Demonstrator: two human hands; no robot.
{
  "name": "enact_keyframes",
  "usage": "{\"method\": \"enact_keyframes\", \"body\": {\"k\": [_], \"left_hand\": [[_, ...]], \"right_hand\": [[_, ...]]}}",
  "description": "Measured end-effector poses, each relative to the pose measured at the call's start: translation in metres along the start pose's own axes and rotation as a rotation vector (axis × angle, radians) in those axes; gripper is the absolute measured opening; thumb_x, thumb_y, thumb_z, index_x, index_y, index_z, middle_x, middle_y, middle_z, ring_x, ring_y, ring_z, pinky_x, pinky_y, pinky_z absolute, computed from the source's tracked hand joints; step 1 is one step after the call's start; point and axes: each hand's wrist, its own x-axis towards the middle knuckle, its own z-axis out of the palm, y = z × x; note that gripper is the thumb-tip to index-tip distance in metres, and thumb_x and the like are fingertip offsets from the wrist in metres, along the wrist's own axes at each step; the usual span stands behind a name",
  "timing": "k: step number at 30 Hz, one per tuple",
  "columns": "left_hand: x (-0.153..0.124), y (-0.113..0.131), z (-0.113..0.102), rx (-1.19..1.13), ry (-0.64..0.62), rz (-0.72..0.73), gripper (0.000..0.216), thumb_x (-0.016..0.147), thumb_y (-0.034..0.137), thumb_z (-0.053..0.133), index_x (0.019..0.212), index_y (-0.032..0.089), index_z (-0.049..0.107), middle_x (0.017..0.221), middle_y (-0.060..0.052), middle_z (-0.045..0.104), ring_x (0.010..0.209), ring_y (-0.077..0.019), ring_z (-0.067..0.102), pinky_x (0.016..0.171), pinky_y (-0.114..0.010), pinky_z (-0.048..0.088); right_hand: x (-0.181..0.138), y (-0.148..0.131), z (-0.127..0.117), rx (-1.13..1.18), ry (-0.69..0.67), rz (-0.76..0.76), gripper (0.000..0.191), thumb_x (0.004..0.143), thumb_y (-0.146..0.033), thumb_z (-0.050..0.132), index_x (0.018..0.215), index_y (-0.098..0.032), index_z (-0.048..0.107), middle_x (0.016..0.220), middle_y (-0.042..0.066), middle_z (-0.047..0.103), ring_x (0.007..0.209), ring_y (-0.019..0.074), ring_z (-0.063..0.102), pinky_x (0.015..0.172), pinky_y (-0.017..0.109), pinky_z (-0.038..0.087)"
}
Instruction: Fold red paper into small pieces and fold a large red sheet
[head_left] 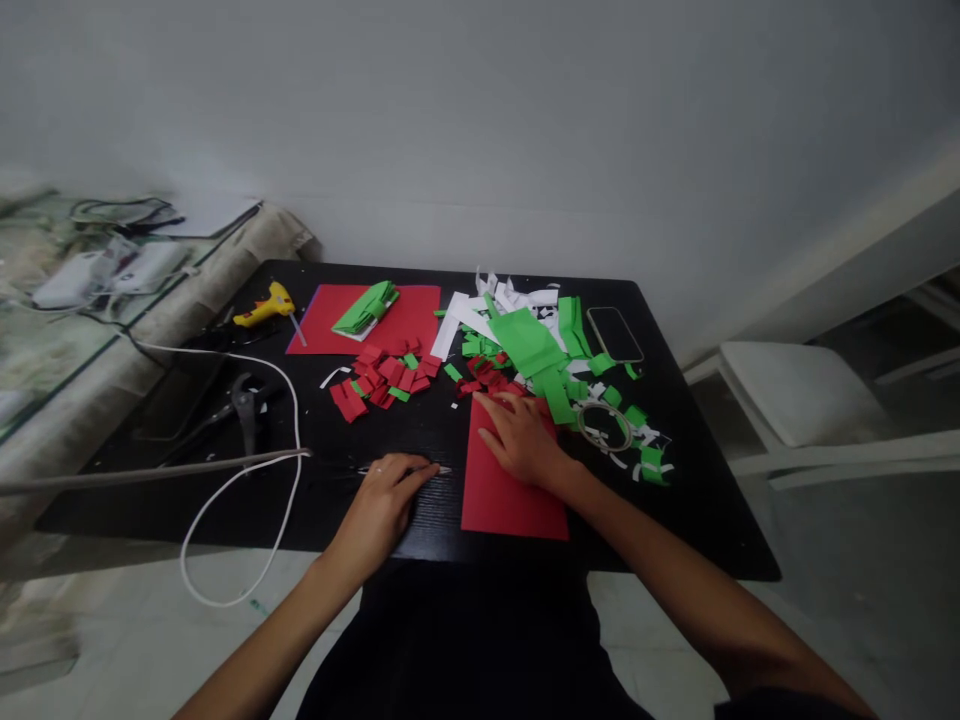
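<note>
My right hand lies flat with fingers spread on a red paper sheet near the front edge of the black table. My left hand rests on the table left of that sheet, fingers curled over a thin pen-like stick that pokes out to the right. Small red and green folded paper pieces lie just beyond the hands.
A heap of green and white paper scraps, a phone and a tape ring sit at the right. A yellow glue gun, another red sheet, scissors and a white cable lie left. A white chair stands right.
</note>
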Motion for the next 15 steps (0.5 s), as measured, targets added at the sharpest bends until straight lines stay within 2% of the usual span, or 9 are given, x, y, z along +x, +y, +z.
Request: {"method": "enact_keyframes", "body": {"k": [4, 7, 9, 12, 15], "left_hand": [[0.000, -0.003, 0.002, 0.007, -0.004, -0.006, 0.052, 0.089, -0.003, 0.046, 0.130, 0.023, 0.065, 0.120, -0.009, 0.067, 0.110, -0.0232, 0.061, 0.094, -0.040, 0.049], [0.001, -0.003, 0.002, 0.018, 0.002, -0.016, 0.057, 0.088, -0.004, 0.044, 0.134, 0.023, 0.063, 0.122, -0.010, 0.066, 0.111, -0.0238, 0.061, 0.095, -0.041, 0.050], [0.002, -0.002, 0.003, 0.028, 0.015, -0.027, 0.057, 0.087, -0.004, 0.044, 0.134, 0.024, 0.062, 0.122, -0.010, 0.066, 0.110, -0.0238, 0.061, 0.095, -0.042, 0.050], [0.003, -0.002, 0.007, 0.043, 0.040, -0.046, 0.054, 0.088, -0.002, 0.045, 0.132, 0.022, 0.063, 0.122, -0.011, 0.066, 0.108, -0.0244, 0.061, 0.094, -0.043, 0.051], [0.006, -0.003, 0.010, 0.041, 0.056, -0.056, 0.050, 0.089, 0.000, 0.046, 0.132, 0.020, 0.063, 0.121, -0.012, 0.067, 0.108, -0.0250, 0.062, 0.093, -0.043, 0.052]], "right_hand": [[-0.005, -0.003, -0.001, 0.039, 0.103, -0.098, 0.039, 0.101, -0.023, 0.048, 0.139, -0.016, 0.058, 0.141, 0.012, 0.063, 0.130, 0.0281, 0.052, 0.108, 0.049, 0.040], [-0.013, -0.009, -0.005, 0.058, 0.161, -0.076, 0.033, 0.101, -0.021, 0.049, 0.128, -0.016, 0.067, 0.131, 0.012, 0.070, 0.125, 0.0266, 0.058, 0.109, 0.048, 0.044], [-0.023, -0.015, -0.009, 0.054, 0.143, -0.002, 0.033, 0.099, -0.022, 0.053, 0.127, -0.014, 0.068, 0.136, 0.015, 0.066, 0.129, 0.0285, 0.056, 0.111, 0.050, 0.044], [-0.042, -0.028, -0.014, 0.030, 0.045, 0.078, 0.046, 0.095, -0.031, 0.062, 0.136, -0.011, 0.062, 0.154, 0.022, 0.048, 0.145, 0.0364, 0.042, 0.114, 0.058, 0.042], [-0.063, -0.043, -0.016, 0.057, -0.040, 0.091, 0.054, 0.094, -0.034, 0.064, 0.143, -0.013, 0.056, 0.157, 0.022, 0.044, 0.148, 0.0377, 0.039, 0.115, 0.061, 0.041]]}}
